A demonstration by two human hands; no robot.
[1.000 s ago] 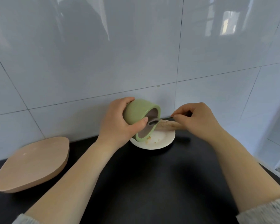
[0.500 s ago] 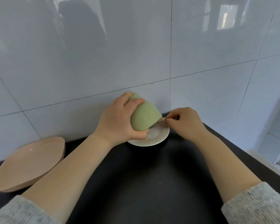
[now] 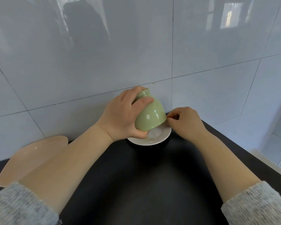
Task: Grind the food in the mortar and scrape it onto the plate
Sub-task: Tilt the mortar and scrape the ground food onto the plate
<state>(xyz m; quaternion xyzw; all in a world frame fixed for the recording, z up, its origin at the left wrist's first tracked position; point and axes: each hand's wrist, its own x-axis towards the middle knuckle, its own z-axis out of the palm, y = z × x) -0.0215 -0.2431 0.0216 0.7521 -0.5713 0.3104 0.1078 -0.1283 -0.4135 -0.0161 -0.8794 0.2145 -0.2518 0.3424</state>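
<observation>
Tipped further since a moment ago, the green mortar (image 3: pixel 150 115) now hangs mouth-down over the white plate (image 3: pixel 154 138), clasped by the left hand (image 3: pixel 122 116), while the right hand (image 3: pixel 186 121) pinches something hidden at its rim, on a black counter (image 3: pixel 136 176) below grey wall tiles (image 3: pixel 104 54), a tan bowl (image 3: pixel 32 157) far left.

Glossy green ceramic mortar (image 3: pixel 150 117); glazed white plate (image 3: pixel 159 140); matt black counter (image 3: pixel 136 184); shiny wall tiles (image 3: pixel 104 54).
</observation>
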